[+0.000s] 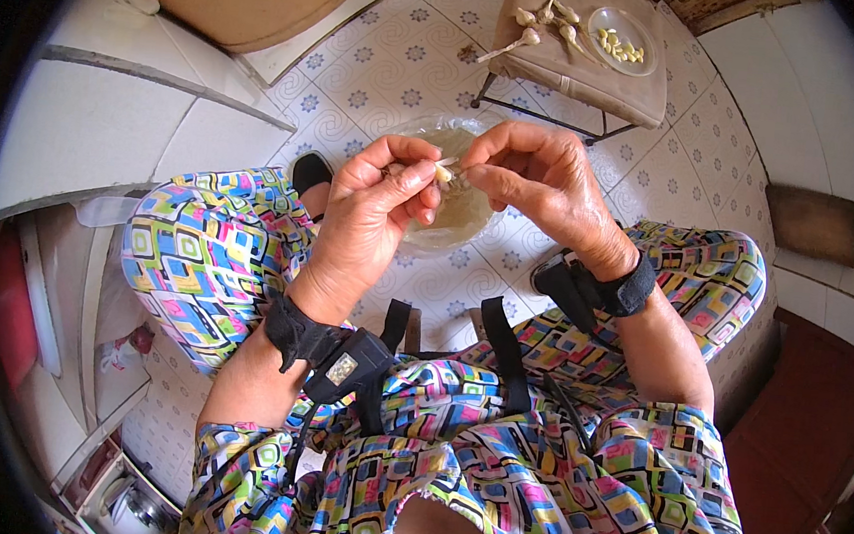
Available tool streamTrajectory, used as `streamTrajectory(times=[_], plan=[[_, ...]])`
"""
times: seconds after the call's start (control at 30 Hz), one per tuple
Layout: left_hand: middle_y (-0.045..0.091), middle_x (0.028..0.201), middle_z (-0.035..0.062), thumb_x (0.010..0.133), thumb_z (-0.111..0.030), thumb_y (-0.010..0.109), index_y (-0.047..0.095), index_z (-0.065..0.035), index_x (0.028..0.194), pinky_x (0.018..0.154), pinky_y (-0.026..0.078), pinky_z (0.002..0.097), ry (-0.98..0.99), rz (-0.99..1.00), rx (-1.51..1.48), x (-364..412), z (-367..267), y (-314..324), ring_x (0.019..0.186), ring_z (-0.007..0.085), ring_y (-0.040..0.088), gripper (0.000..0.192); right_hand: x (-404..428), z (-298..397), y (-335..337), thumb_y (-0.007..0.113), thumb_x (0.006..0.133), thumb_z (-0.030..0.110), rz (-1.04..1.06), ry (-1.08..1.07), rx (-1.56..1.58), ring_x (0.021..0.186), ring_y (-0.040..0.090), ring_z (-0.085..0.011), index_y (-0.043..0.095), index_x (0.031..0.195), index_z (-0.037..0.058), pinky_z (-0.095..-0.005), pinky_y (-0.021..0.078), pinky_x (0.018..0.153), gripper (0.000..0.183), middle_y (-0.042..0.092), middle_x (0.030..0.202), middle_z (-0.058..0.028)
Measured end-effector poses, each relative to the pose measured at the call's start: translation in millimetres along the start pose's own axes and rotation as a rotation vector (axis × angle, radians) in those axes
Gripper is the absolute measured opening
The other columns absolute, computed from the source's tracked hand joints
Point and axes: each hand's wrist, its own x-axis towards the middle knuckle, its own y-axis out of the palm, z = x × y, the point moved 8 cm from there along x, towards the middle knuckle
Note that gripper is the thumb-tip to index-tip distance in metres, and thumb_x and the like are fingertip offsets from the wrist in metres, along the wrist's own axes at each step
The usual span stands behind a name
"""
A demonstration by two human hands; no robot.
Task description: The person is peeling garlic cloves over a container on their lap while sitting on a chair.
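Note:
My left hand (375, 206) pinches a partly peeled garlic clove (443, 173) between thumb and forefinger. More garlic seems tucked in the curled fingers, mostly hidden. Close on the right, my right hand (535, 178) has its thumb and forefinger pinched at a pale strip of garlic peel (447, 162). Below both hands, a container lined with a clear plastic bag (429, 243) stands on the floor, with bits of peel showing in it. Several garlic bulbs (529, 37) with dry stems lie on a padded stool ahead. Beside them, a clear plate (603, 19) bears several peeled cloves (619, 47).
The stool (561, 89) has a tan cover and dark metal legs. White tiled ledges (99, 128) flank me on the left, below a round brown board (267, 6). A dark red surface (798, 424) lies at the right. A metal pot (137, 511) sits at lower left.

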Motion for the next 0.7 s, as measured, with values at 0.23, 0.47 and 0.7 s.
streamTrajectory(times=[0.23, 0.47, 0.7], plan=[[0.057, 0.073, 0.0007, 0.082, -0.009, 0.058, 0.056, -0.0040, 0.093, 0.055, 0.042, 0.0191, 0.091, -0.047, 0.183, 0, -3, -2, 0.062, 0.0071, 0.052, 0.012, -1, 0, 1, 0.062, 0.075, 0.007, -0.054, -0.139, -0.360, 0.062, 0.059, -0.0115, 0.060, 0.079, 0.0011, -0.0246, 0.0466, 0.055, 0.008, 0.060, 0.071, -0.0070], [0.059, 0.072, 0.0021, 0.083, -0.005, 0.057, 0.057, -0.0013, 0.089, 0.056, 0.044, 0.0195, 0.130, -0.067, 0.200, 0, 0, -5, 0.061, 0.0078, 0.055, 0.008, -8, 23, 14, 0.059, 0.071, -0.001, -0.052, -0.401, -0.703, 0.057, 0.056, -0.0171, 0.059, 0.082, 0.0014, -0.0252, 0.0452, 0.053, 0.011, 0.054, 0.068, -0.0085], [0.059, 0.072, 0.0024, 0.083, -0.005, 0.057, 0.057, -0.0011, 0.090, 0.055, 0.044, 0.0197, 0.080, -0.062, 0.126, 1, 7, -5, 0.060, 0.0080, 0.055, 0.008, -8, 19, 17, 0.057, 0.067, 0.003, -0.073, -0.382, -0.769, 0.062, 0.056, -0.0312, 0.054, 0.077, 0.0032, -0.0366, 0.0470, 0.055, 0.011, 0.054, 0.069, -0.0124]])
